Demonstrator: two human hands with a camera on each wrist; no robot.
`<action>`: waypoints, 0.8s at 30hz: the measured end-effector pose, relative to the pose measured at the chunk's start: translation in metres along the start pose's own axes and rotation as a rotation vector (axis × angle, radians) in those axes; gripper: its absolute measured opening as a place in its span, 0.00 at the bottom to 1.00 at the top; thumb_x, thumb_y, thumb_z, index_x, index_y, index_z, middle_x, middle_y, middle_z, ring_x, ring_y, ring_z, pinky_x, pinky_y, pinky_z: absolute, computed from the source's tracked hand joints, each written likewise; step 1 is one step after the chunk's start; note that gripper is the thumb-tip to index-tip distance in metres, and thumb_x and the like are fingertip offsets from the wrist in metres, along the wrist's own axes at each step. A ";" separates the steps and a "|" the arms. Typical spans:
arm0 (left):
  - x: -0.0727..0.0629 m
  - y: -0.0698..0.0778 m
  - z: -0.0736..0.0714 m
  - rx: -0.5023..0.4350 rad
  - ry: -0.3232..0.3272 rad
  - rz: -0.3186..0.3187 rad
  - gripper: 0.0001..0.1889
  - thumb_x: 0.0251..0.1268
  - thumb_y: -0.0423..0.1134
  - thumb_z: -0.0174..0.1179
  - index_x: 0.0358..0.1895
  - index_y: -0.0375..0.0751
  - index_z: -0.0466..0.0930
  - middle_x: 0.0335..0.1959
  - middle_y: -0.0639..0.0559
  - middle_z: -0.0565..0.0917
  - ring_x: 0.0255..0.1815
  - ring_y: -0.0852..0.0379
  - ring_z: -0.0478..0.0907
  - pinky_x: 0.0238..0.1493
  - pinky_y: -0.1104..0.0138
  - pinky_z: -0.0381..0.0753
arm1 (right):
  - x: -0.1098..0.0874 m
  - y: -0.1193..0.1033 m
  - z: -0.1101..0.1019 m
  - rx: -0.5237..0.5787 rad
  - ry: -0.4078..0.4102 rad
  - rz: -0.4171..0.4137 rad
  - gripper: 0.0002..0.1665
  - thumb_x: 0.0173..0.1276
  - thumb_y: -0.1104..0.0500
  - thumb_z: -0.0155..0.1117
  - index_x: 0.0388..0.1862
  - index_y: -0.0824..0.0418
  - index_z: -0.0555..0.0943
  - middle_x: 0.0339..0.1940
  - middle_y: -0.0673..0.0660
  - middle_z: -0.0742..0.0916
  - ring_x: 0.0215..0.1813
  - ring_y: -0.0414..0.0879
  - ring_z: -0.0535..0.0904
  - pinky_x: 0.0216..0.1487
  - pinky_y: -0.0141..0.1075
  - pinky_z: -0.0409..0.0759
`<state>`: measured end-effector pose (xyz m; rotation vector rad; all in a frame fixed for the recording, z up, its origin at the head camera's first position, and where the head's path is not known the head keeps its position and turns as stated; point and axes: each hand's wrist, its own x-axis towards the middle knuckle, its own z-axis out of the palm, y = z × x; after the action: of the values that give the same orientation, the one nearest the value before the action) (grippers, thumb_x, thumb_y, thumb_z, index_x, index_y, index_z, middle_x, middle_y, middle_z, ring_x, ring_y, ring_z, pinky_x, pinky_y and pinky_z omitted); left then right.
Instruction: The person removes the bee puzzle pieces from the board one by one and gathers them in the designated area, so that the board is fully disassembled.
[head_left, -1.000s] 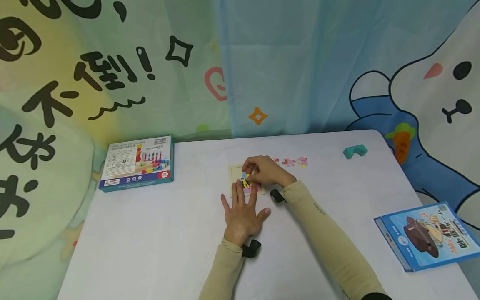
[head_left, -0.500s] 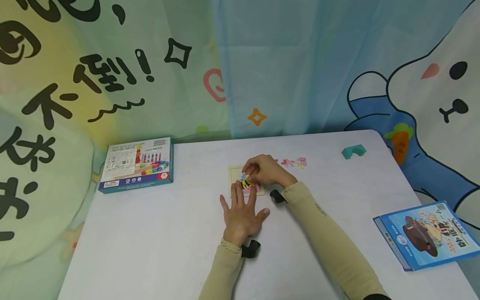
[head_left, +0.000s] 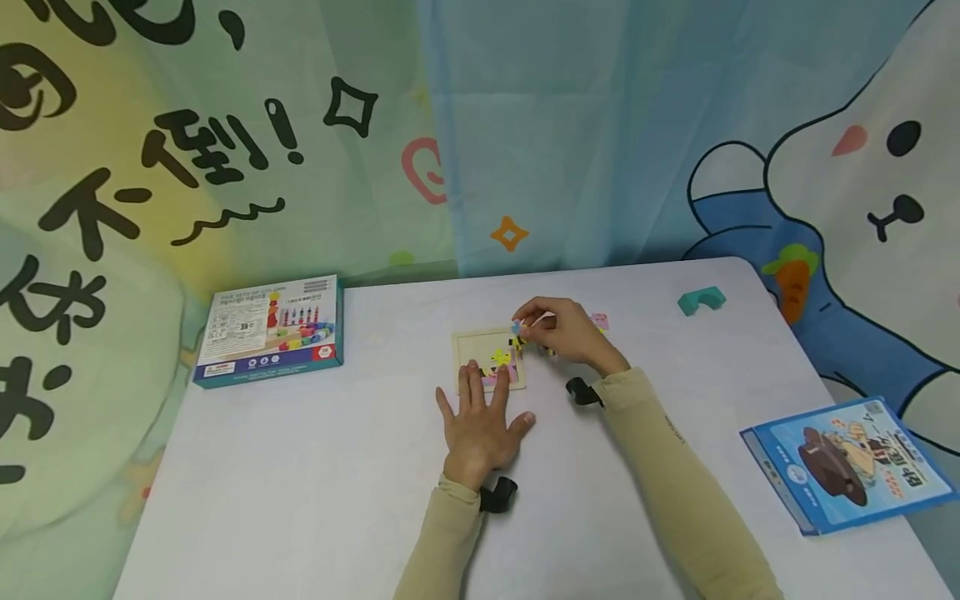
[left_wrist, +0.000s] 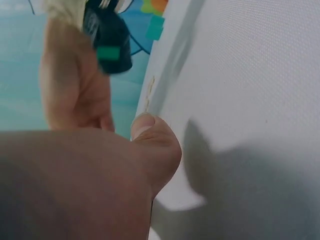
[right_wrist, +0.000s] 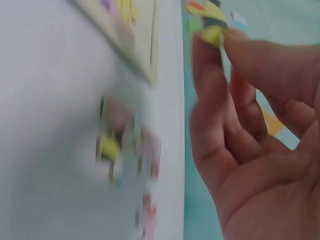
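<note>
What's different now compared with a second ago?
The right hand moved right and away, carrying the yellow-and-black puzzle piece toward the far right corner of the wooden tray. The left hand still rests on the tray's near edge; the teal block and blue box stayed.

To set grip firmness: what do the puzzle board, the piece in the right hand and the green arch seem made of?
Puzzle board: probably unpainted wood, matt, judging by its pale tan surface.
Piece in the right hand: perhaps printed wood or card; coloured patterning shows, but blur hides its core.
Green arch: matt-looking; foam, plastic or painted wood, can't tell; even colour, no visible grain.
</note>
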<state>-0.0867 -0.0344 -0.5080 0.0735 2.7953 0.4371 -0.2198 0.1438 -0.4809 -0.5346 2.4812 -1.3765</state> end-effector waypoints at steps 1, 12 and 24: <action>0.000 0.000 -0.001 0.007 -0.006 -0.004 0.42 0.79 0.68 0.48 0.88 0.56 0.49 0.89 0.37 0.40 0.91 0.41 0.35 0.83 0.32 0.35 | -0.003 0.004 -0.005 0.003 0.022 0.013 0.13 0.76 0.61 0.70 0.57 0.61 0.87 0.50 0.62 0.88 0.49 0.54 0.90 0.47 0.40 0.86; 0.000 0.001 -0.003 -0.023 0.025 0.011 0.44 0.78 0.68 0.49 0.88 0.53 0.50 0.89 0.35 0.43 0.91 0.39 0.37 0.82 0.30 0.37 | -0.037 0.038 -0.042 -0.067 0.161 0.171 0.18 0.77 0.55 0.70 0.62 0.59 0.86 0.52 0.63 0.90 0.50 0.55 0.87 0.50 0.40 0.82; -0.003 0.001 -0.003 -0.055 0.025 0.008 0.45 0.78 0.68 0.50 0.88 0.48 0.51 0.89 0.36 0.44 0.91 0.39 0.39 0.82 0.30 0.37 | -0.047 0.061 -0.045 -0.157 0.198 0.295 0.16 0.77 0.56 0.69 0.59 0.59 0.87 0.48 0.62 0.88 0.47 0.54 0.81 0.49 0.39 0.79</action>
<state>-0.0853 -0.0345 -0.5038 0.0670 2.8065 0.5205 -0.2072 0.2281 -0.5073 -0.0545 2.7046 -1.1771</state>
